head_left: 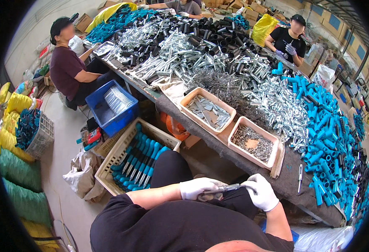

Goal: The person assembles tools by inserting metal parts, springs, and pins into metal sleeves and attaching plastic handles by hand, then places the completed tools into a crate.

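My left hand (202,188), in a white glove, is closed around a slim silver metal tube (229,187) held level above my lap. At the tube's other end, the gloved fingers of my right hand (261,192) pinch its tip. Whether those fingers also hold a smaller part is hidden. By my left knee, a cream crate (104,173) holds several blue-and-black handled tools (140,161) with silver shafts, lying in a row. A similar slim metal piece (300,178) lies on the dark mat of the table to the right.
Two cream trays, one with flat metal strips (188,107) and one with small metal parts (272,164), sit along the table edge (222,147). Metal tubes, springs and blue plastic sleeves (327,143) are heaped behind. A blue bin (93,101) stands left. Several people sit around the table.
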Motion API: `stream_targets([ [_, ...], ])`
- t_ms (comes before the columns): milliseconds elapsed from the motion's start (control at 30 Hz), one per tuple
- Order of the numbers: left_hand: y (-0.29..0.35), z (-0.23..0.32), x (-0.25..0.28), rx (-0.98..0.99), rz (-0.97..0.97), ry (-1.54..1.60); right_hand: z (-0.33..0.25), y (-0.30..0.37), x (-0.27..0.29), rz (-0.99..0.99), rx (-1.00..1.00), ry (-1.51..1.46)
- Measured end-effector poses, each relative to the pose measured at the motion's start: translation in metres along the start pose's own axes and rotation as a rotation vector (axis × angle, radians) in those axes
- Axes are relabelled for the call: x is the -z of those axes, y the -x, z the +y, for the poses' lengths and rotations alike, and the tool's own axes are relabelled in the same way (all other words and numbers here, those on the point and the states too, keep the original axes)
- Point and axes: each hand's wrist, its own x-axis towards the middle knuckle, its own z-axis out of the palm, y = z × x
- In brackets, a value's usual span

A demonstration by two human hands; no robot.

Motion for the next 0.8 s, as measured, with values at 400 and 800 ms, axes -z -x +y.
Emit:
stream_targets([
  [400, -0.003, 0.003, -0.002, 0.116, 0.19, -0.181, -0.004, 0.001, -0.002, 0.043, 0.016, -0.002],
  [800, 0.001, 0.013, -0.003, 0.04, 0.106, -0.294, -0.003, -0.004, 0.005, 0.024, 0.043, -0.048],
])
